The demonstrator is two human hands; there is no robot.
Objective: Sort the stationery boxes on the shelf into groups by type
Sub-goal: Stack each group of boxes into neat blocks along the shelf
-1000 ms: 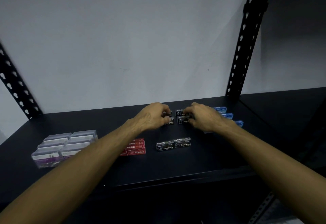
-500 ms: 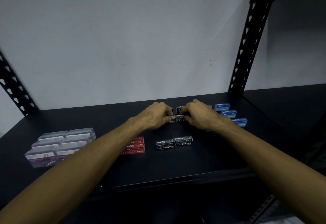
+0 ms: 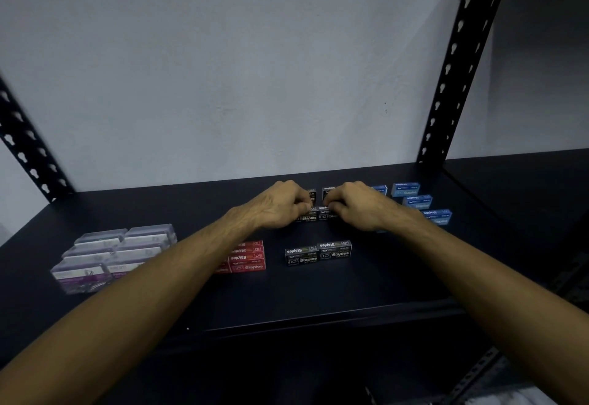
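Head camera view, looking down at a black metal shelf set against a pale wall. Two bare forearms reach forward to the middle of the shelf. The left hand and the right hand sit close together, knuckles up, each grip curled with fingertips pinching a pair of black staple boxes lying side by side between them. Just behind the hands, two more black boxes stand partly hidden. Nearer the front edge, another black pair lies together, labels reading "Staples". To their left, just beside the left forearm, sits a stack of red staple boxes. Far left, well apart, is a block of clear plastic boxes with purple labels. To the right of the hands, blue staple boxes lie in a loose diagonal row toward the upright post.
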